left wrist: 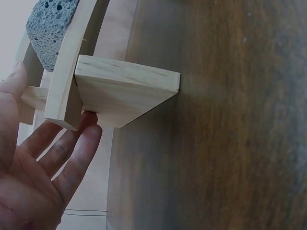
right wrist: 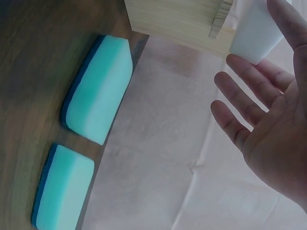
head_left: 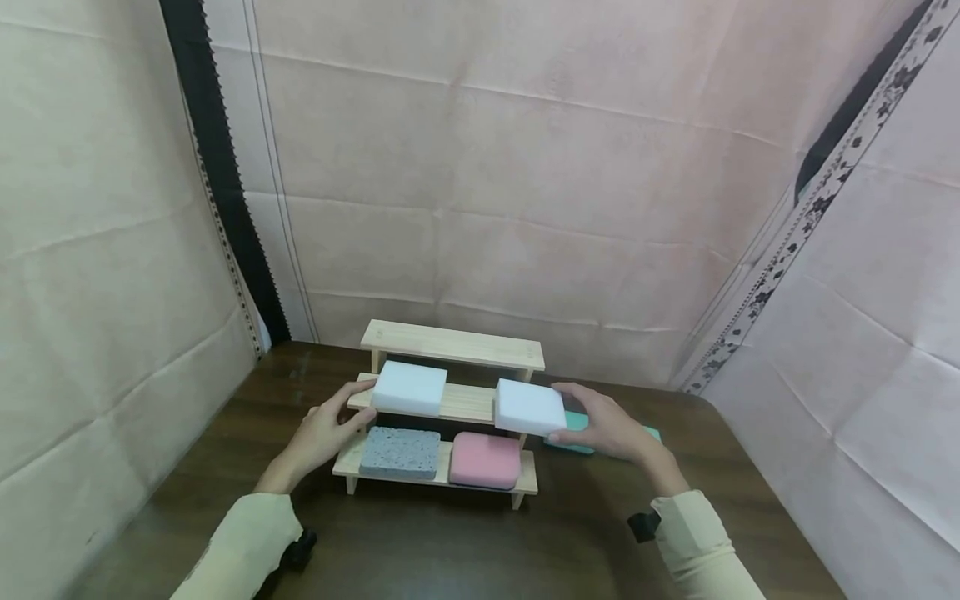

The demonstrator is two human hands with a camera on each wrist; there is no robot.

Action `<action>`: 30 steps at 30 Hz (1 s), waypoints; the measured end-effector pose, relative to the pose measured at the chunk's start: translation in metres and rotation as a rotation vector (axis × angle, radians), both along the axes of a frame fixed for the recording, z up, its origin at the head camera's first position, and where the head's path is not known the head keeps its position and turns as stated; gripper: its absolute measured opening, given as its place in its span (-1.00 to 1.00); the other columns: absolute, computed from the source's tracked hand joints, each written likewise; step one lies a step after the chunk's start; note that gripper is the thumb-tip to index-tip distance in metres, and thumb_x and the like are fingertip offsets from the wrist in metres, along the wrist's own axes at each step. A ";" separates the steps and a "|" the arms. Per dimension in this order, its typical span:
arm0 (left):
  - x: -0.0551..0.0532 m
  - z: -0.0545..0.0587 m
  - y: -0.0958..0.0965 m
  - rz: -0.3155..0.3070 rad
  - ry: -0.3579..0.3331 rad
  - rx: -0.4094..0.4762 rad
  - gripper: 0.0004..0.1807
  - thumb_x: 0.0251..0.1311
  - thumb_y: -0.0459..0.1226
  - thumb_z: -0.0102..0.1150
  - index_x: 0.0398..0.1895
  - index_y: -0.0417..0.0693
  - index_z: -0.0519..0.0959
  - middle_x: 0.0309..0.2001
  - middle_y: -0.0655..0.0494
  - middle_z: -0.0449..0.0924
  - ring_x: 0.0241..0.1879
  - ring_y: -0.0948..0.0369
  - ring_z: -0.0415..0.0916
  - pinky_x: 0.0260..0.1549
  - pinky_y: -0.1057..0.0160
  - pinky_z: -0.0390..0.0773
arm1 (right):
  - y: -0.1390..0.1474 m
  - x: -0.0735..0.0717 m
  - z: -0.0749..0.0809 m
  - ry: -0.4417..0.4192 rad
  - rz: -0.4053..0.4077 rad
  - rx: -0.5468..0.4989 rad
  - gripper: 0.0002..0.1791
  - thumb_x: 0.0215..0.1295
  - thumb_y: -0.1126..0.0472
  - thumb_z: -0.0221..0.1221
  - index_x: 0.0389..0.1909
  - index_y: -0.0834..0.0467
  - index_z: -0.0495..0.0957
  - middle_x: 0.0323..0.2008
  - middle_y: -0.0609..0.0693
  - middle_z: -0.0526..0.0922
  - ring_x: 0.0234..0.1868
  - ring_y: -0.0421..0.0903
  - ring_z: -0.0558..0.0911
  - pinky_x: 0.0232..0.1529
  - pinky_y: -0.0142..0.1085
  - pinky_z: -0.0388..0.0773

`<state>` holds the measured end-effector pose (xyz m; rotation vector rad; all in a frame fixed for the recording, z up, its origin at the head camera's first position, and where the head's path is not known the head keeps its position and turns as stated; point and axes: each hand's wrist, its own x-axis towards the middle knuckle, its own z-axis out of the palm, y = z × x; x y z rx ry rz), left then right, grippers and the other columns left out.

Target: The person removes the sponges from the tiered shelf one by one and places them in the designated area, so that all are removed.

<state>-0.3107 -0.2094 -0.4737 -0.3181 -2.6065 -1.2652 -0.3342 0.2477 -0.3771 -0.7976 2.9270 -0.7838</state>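
A white sponge block (head_left: 409, 388) is on the left part of the middle step of a three-step wooden rack (head_left: 450, 343). My left hand (head_left: 322, 435) has thumb and index finger at this block's left end, the other fingers behind the rack's edge. My right hand (head_left: 606, 427) pinches a second white sponge block (head_left: 530, 407) between thumb and fingers, at the right end of the same step. In the right wrist view that block (right wrist: 256, 36) is partly cut off. On the lowest step sit a grey-blue porous sponge (head_left: 400, 452) and a pink sponge (head_left: 485, 460).
Two turquoise sponges with dark blue backing, a larger-looking one (right wrist: 98, 91) and another (right wrist: 67, 189), lie on the brown wooden table (head_left: 420, 550) right of the rack, partly behind my right hand. Pale cloth (head_left: 525, 167) hangs behind and at both sides.
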 end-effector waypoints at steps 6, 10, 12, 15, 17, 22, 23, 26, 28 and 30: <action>0.000 0.002 0.000 0.008 -0.002 -0.015 -0.34 0.38 0.22 0.04 0.49 0.33 0.26 0.45 -0.19 0.26 0.20 -0.19 0.46 0.01 -0.33 0.46 | 0.007 0.002 -0.001 0.015 -0.007 0.009 -0.07 0.10 -0.19 0.44 0.43 0.09 0.32 0.27 0.05 0.51 0.14 0.01 0.50 0.09 0.07 0.46; 0.000 0.002 0.001 0.005 0.000 -0.009 -0.34 0.37 0.22 0.04 0.49 0.34 0.26 0.45 -0.18 0.26 0.21 -0.20 0.45 0.01 -0.33 0.46 | 0.011 0.002 -0.002 0.028 -0.007 0.018 -0.06 0.10 -0.23 0.43 0.43 0.09 0.33 0.27 0.06 0.51 0.14 0.01 0.51 0.09 0.06 0.46; 0.000 0.002 0.001 0.004 -0.002 -0.008 -0.34 0.38 0.22 0.04 0.49 0.35 0.26 0.46 -0.18 0.25 0.23 -0.21 0.43 0.02 -0.34 0.45 | 0.013 0.003 -0.002 0.035 -0.004 0.023 -0.04 0.09 -0.26 0.42 0.43 0.11 0.33 0.27 0.09 0.51 0.16 0.03 0.51 0.09 0.08 0.46; 0.000 0.002 0.000 0.007 -0.001 -0.011 -0.34 0.38 0.22 0.04 0.49 0.36 0.26 0.46 -0.17 0.25 0.19 -0.20 0.46 0.00 -0.31 0.47 | 0.015 0.004 -0.004 0.038 -0.007 0.026 -0.03 0.08 -0.30 0.40 0.42 0.12 0.33 0.27 0.09 0.51 0.16 0.04 0.51 0.09 0.08 0.46; 0.000 0.001 -0.001 0.010 0.007 -0.013 -0.35 0.38 0.20 0.05 0.49 0.36 0.26 0.45 -0.17 0.26 0.15 -0.16 0.49 -0.03 -0.27 0.50 | 0.018 0.005 -0.005 0.043 -0.007 0.022 -0.03 0.08 -0.30 0.40 0.42 0.11 0.33 0.27 0.09 0.51 0.16 0.04 0.52 0.08 0.08 0.47; -0.001 0.000 -0.001 0.001 0.016 -0.011 -0.36 0.39 0.18 0.06 0.49 0.33 0.27 0.43 -0.17 0.30 0.02 -0.05 0.56 -0.11 -0.15 0.56 | 0.026 0.008 -0.007 0.060 -0.007 0.007 -0.05 0.09 -0.28 0.41 0.41 0.12 0.34 0.23 0.10 0.54 0.13 0.07 0.54 0.06 0.05 0.47; -0.001 -0.001 -0.001 -0.002 0.015 -0.011 -0.36 0.39 0.18 0.05 0.49 0.33 0.27 0.43 -0.17 0.30 0.01 -0.05 0.56 -0.12 -0.15 0.56 | 0.027 0.009 -0.007 0.058 -0.011 0.002 -0.05 0.08 -0.26 0.43 0.40 0.12 0.34 0.22 0.09 0.54 0.12 0.08 0.54 0.05 0.04 0.47; -0.002 -0.002 -0.002 -0.003 0.013 -0.014 -0.35 0.39 0.19 0.05 0.49 0.34 0.26 0.43 -0.18 0.29 0.05 -0.08 0.55 -0.11 -0.18 0.55 | 0.032 0.013 -0.008 0.056 -0.025 0.003 -0.06 0.07 -0.24 0.44 0.40 0.11 0.34 0.19 0.09 0.55 0.10 0.06 0.54 0.02 0.02 0.47; -0.002 -0.003 -0.002 -0.002 0.012 -0.017 -0.35 0.39 0.20 0.04 0.50 0.34 0.25 0.44 -0.18 0.27 0.11 -0.13 0.52 -0.07 -0.23 0.53 | 0.035 0.015 -0.008 0.044 -0.044 -0.003 -0.06 0.06 -0.23 0.45 0.40 0.09 0.35 0.18 0.06 0.56 0.07 0.03 0.54 0.00 -0.01 0.47; -0.002 -0.003 -0.002 0.001 0.011 -0.017 -0.35 0.39 0.20 0.03 0.50 0.35 0.25 0.46 -0.18 0.25 0.17 -0.17 0.48 -0.04 -0.27 0.50 | 0.038 0.017 -0.008 0.032 -0.060 -0.008 -0.05 0.05 -0.23 0.46 0.41 0.06 0.34 0.18 0.04 0.55 0.05 0.00 0.53 -0.03 -0.03 0.48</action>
